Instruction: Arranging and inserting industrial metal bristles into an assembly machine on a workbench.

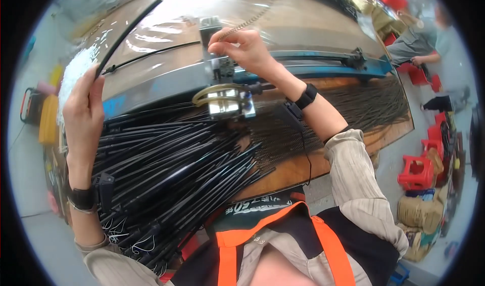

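Raised at the left, my left hand [83, 107] is closed around the lower end of a long black tube [121, 36], which slants up and away to the right. My right hand [245, 48] pinches a thin coiled spring [248, 23] above the middle of a bench-mounted machine; the spring bends up toward the far side. Just below that hand stands the machine's metal block [223, 71], on a long blue rail [303, 63]. A thin black rod [151, 52] lies between my hands, left of the block. Any link between tube and spring cannot be made out.
Many black tubes [172, 149] are heaped near left, and dark springs [343, 107] lie at the right. A silver box [227, 107] with a yellowish hose sits between them. White bits [76, 79] pile far left. Red stools [417, 171] and a seated person [417, 41] are at the right.
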